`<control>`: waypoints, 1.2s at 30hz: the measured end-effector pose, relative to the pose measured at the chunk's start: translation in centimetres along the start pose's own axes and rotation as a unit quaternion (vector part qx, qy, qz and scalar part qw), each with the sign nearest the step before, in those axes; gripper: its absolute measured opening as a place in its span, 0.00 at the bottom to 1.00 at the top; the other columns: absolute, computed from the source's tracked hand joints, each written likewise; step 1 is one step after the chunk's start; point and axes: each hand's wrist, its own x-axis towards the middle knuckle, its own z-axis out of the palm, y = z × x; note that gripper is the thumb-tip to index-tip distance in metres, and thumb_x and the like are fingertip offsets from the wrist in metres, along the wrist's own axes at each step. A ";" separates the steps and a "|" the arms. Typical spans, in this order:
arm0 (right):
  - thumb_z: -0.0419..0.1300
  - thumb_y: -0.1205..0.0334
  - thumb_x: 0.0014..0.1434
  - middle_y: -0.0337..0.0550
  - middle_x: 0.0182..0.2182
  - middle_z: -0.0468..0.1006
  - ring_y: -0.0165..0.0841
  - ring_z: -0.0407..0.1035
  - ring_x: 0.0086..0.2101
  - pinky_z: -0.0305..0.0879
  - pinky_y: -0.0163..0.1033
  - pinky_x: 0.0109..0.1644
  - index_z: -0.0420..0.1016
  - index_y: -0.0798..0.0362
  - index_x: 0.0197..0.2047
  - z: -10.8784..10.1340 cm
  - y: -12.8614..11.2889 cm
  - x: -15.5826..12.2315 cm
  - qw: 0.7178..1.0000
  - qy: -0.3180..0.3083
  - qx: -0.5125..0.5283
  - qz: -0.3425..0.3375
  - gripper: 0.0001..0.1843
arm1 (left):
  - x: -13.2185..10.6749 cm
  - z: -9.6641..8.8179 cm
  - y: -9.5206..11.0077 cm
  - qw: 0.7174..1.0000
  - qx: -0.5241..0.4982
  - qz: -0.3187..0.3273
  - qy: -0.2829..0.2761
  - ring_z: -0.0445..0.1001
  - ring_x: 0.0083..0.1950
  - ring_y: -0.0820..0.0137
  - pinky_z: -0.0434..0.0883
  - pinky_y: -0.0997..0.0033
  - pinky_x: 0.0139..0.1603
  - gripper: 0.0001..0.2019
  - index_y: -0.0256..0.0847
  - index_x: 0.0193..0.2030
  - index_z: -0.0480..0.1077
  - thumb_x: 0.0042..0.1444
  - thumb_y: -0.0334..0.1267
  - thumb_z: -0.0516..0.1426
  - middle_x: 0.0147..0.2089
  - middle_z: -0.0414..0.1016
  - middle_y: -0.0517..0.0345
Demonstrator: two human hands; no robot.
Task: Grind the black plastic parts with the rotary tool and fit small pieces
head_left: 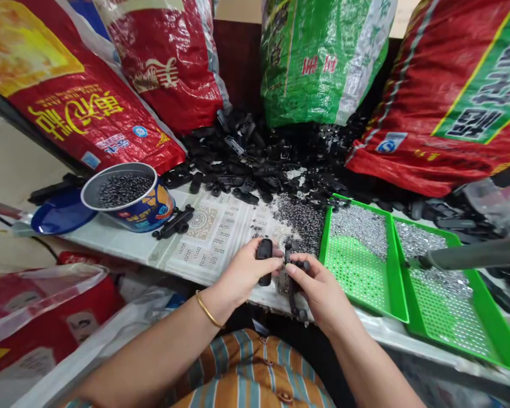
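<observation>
Black oblong plastic piece (264,256) stands upright in left hand (243,273), grip clamped on it, above near table (221,238) edge. Right hand (318,286) grip clamped on long black plastic strip (291,277), long axis running near-far, just right of the oblong piece, nearly touching. Green perforated plastic tray (361,272) lies right, metal can of dark pellets (125,195) far left. Sacks behind carry Chinese writing, unreadable here.

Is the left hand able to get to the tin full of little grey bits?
Probably yes. The tin stands open on the table, up and left of the left hand, with only flat printed paper between them. But that hand's grip holds a black part.
</observation>
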 end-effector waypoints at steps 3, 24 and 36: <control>0.67 0.53 0.45 0.38 0.30 0.75 0.29 0.69 0.29 0.63 0.35 0.37 0.70 0.52 0.39 -0.1 0.4 0.1 0.999 -0.017 0.034 0.011 0.20 | -0.2 -0.1 -0.6 1.000 0.008 -0.016 -0.022 0.68 0.27 0.77 0.66 0.74 0.32 0.16 0.36 0.39 0.65 0.40 0.28 0.61 0.31 0.69 0.62; 0.65 0.51 0.47 0.36 0.29 0.70 0.28 0.61 0.31 0.56 0.35 0.37 0.70 0.52 0.35 -0.7 -0.7 0.8 0.997 -0.044 -0.065 -0.015 0.17 | -0.1 -1.7 0.2 0.981 0.163 -0.073 -0.079 0.66 0.20 0.77 0.67 0.74 0.25 0.23 0.38 0.58 0.55 0.54 0.32 0.50 0.24 0.67 0.63; 0.66 0.51 0.46 0.34 0.23 0.70 0.25 0.62 0.25 0.56 0.33 0.32 0.69 0.52 0.34 -0.3 0.3 0.8 0.999 -0.033 -0.002 0.033 0.17 | -1.1 -2.4 0.3 0.998 0.038 0.016 -0.057 0.74 0.34 0.75 0.70 0.73 0.38 0.15 0.42 0.46 0.66 0.50 0.36 0.60 0.41 0.71 0.57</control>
